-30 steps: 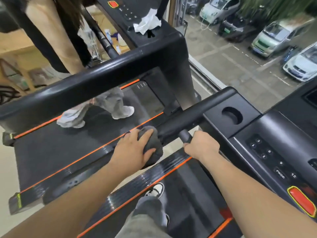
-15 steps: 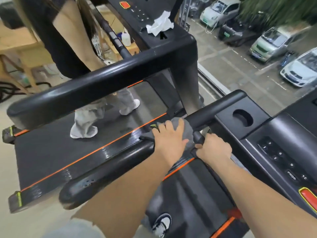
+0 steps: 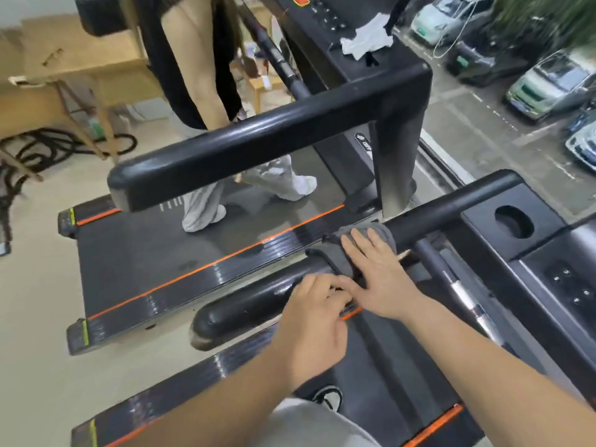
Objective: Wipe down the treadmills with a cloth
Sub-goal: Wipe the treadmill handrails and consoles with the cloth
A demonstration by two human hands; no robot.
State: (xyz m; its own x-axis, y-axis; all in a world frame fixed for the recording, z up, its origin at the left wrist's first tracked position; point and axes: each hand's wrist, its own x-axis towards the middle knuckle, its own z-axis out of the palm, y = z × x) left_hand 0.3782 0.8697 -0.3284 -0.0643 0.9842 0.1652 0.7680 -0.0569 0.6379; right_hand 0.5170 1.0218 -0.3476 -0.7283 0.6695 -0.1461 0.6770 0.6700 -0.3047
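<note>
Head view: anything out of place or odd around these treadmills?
A crumpled white tissue lies loose on the next treadmill's console; it looks like a leftover. At left, black cables lie tangled on the floor. The grey cloth draped over the near handrail looks normal.

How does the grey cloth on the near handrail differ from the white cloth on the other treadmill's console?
Colour: the grey cloth is dark, the white cloth is pale. Pose: the grey cloth drapes over the handrail; the white cloth lies crumpled on the console. Use: the right hand presses flat on the grey cloth; no hand is on the white cloth. Both lie on black treadmills.
</note>
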